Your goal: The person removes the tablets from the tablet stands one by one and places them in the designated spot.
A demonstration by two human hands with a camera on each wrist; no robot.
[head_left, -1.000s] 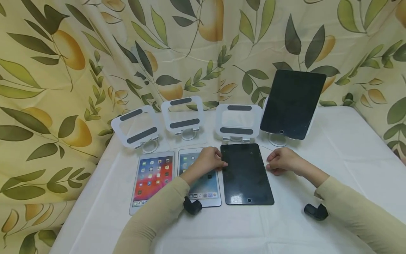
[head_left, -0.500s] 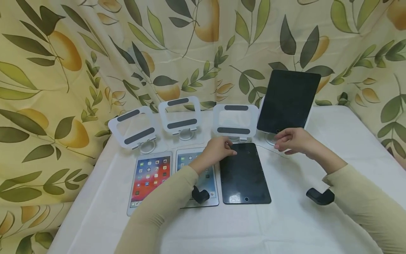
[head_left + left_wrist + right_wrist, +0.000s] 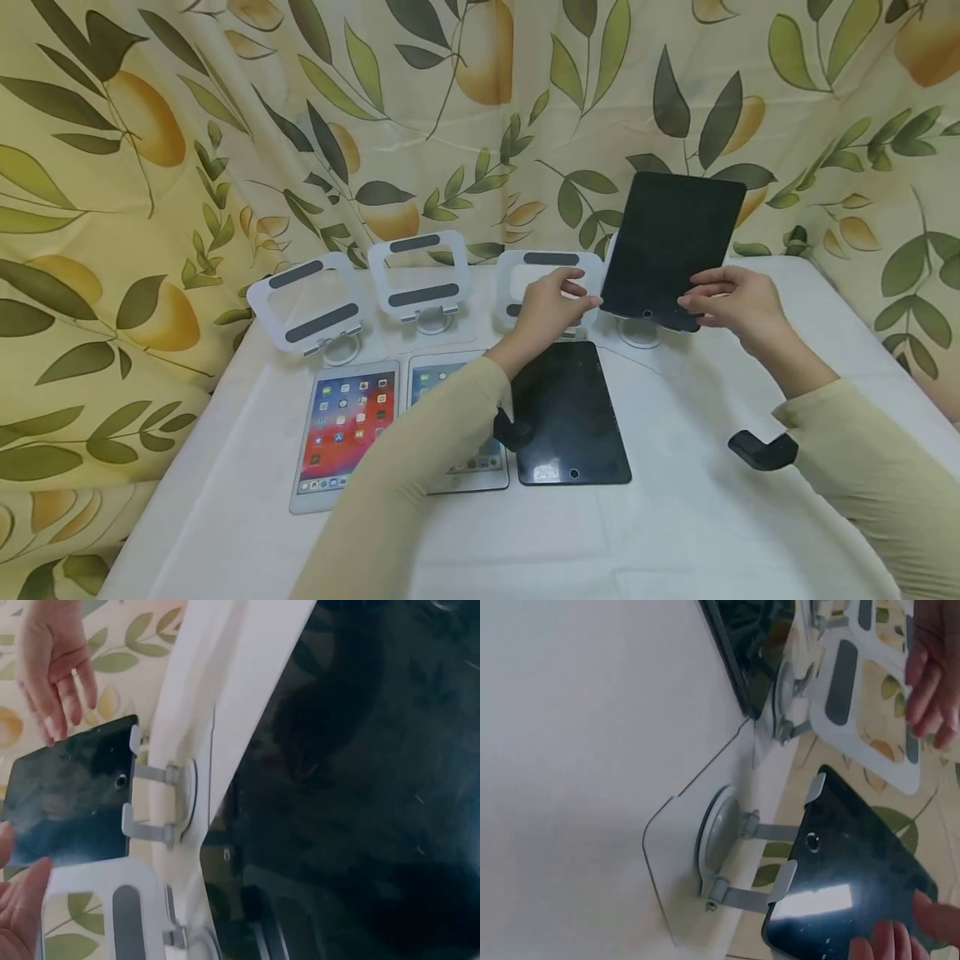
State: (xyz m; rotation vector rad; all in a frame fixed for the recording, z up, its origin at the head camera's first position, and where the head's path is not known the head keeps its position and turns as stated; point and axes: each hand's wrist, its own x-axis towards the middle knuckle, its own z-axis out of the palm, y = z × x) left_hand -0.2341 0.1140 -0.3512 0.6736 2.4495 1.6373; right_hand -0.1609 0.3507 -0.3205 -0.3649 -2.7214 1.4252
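From the head view, both hands close on the dark tablet [image 3: 670,247] propped upright on the rightmost stand [image 3: 639,332]: the left hand [image 3: 553,304] with relaxed fingers at its lower left edge, the right hand [image 3: 731,302] touching its lower right edge, fingers straight. Taking hold looks like the step; next calls for a firm two-sided grip. The left wrist view shows the right hand's fingers [image 3: 56,671] spread beside the tablet. The right wrist view shows fingertips [image 3: 900,941] on its glass.

Even, soft room light; glare patch on the glossy black upright tablet [image 3: 832,900]; both wrist views dim and blurred.
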